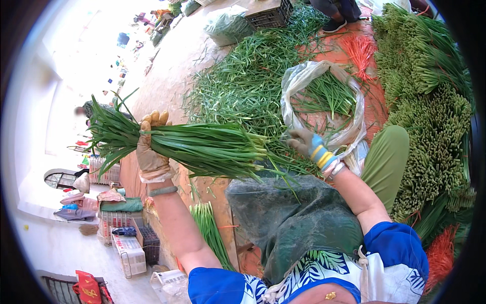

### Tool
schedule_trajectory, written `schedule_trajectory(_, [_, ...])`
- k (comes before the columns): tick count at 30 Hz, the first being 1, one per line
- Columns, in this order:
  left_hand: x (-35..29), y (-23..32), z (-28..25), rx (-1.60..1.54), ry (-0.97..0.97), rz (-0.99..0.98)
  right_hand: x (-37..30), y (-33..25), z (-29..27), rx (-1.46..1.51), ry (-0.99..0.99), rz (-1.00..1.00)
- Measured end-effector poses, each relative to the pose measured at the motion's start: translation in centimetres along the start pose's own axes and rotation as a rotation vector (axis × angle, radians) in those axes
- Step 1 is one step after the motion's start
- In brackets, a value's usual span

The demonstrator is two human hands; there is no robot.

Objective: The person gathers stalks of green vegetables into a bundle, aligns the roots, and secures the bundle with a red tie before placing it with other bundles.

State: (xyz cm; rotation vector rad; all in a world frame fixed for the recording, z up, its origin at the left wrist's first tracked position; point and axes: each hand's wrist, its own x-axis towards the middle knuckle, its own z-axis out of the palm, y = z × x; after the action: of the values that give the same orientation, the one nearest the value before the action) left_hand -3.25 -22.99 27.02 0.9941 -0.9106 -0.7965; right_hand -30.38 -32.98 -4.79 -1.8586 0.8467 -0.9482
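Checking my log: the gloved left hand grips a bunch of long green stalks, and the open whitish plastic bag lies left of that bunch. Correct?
Wrong side: the head view shows the whitish plastic bag right of the green bunch, which the gloved left hand grips.

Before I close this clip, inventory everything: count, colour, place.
Chive-like bunch: one, green, raised left
Loose greens: uncounted, green, floor ahead
Plastic bag: one, whitish, centre-right
Stacked bundles: many, green, far right
Strand clusters: two, red, right side
Apron: one, dark green, lap
Smaller bunch: one, green, left of apron
Crate: one, black, top centre
Shoe: one, black, top right
Background crates: several, whitish, left
Left hand: one, gloved tan, gripping bunch
Right hand: one, gloved greyish, near bunch
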Motion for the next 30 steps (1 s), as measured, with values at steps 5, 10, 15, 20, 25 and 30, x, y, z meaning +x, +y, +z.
schedule_trajectory(5, [-0.8, -1.5, 2.3, -0.006, -0.135, -0.035, 4.5, -10.5, 0.4, 0.517, -0.152, 0.030])
schedule_trajectory(10, [-1.2, -1.5, 2.2, -0.038, -0.116, -0.003, 5.1, -11.3, 1.0, 0.523, 0.107, -0.226])
schedule_trajectory(15, [-1.5, -1.7, -0.1, 0.014, 0.117, 0.043, 2.8, -8.4, -0.1, -0.086, -0.022, -0.271])
schedule_trajectory(20, [-1.0, 0.5, -0.5, -0.025, 0.185, 0.125, -2.8, 4.2, -0.3, -0.297, -0.349, 0.086])
schedule_trajectory(25, [-1.4, 2.8, -1.9, 0.014, 0.148, 0.137, -2.1, -0.4, -0.3, 0.123, -0.310, 0.155])
schedule_trajectory(30, [-0.4, 2.0, 0.9, -0.009, 0.118, 0.103, 1.3, -8.0, 2.0, 0.409, -0.272, -0.117])
